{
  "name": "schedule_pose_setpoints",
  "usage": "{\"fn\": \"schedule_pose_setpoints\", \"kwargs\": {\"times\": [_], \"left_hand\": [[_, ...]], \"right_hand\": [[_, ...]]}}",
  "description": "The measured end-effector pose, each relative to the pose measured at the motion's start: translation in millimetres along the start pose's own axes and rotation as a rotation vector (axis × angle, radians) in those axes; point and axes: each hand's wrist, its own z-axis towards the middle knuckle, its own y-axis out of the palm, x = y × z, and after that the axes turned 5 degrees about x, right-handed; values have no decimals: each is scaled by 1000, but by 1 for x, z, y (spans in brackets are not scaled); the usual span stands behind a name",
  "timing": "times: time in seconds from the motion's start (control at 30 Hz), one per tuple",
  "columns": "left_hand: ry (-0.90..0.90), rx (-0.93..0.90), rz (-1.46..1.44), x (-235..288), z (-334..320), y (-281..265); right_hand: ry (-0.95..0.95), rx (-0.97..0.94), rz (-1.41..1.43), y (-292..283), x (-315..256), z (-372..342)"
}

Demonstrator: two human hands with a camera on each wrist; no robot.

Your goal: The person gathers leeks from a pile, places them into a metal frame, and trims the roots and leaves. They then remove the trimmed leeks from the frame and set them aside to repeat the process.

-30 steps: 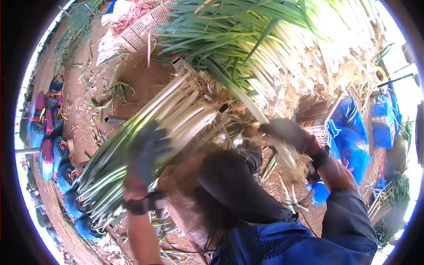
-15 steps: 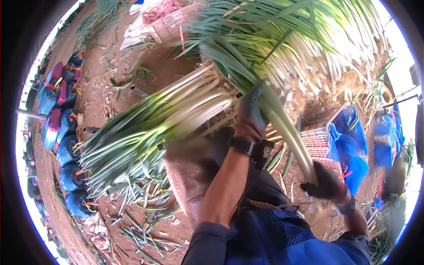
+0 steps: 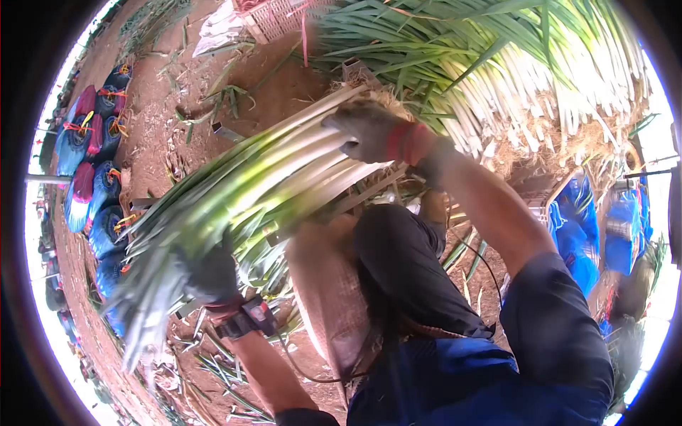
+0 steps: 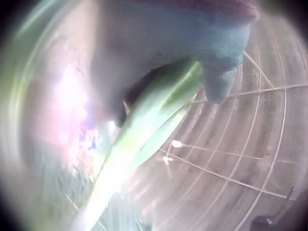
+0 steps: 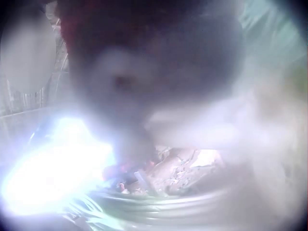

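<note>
A bundle of leeks (image 3: 280, 167) lies slantwise in front of the person, white root ends at upper right and green leaves at lower left. My gloved left hand (image 3: 209, 273) grips leek leaves at the green end, blurred by motion. In the left wrist view the gloved fingers (image 4: 219, 86) curl round a green leek (image 4: 159, 110). Over the white stalks near the roots is my gloved right hand (image 3: 369, 131), its thumb and fingers about a stalk. A pale stalk (image 5: 202, 130) passes by the dark glove in the blurred right wrist view.
A large heap of leeks (image 3: 526, 78) fills the upper right. Blue wrapped bundles (image 3: 106, 220) line the left. A pink crate (image 3: 277, 21) stands at the top, blue sheeting (image 3: 575, 227) at the right. Leaf scraps (image 3: 227, 376) litter the ground.
One leek, earlier held near the person's right side, has been swung left onto the bundle. The left hand moved to the leaf end, the right hand up and left to the white end.
</note>
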Motion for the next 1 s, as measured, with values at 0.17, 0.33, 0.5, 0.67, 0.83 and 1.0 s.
{"fn": "schedule_pose_setpoints", "kwargs": {"times": [0.17,0.33,0.5,0.67,0.83,1.0], "left_hand": [[-704,284,259,-41,-21,-65],[-676,314,225,-18,-31,-109],[-357,509,580,-3,-35,-144],[52,713,1131,29,-23,-186],[-21,894,966,76,-5,-104],[316,668,1845,133,20,-141]], "right_hand": [[27,-139,30,62,34,-46],[122,-129,102,75,39,-49],[38,-84,-38,82,37,-53],[27,35,121,87,47,-50],[52,27,173,92,52,-48],[8,59,104,85,42,-44]]}}
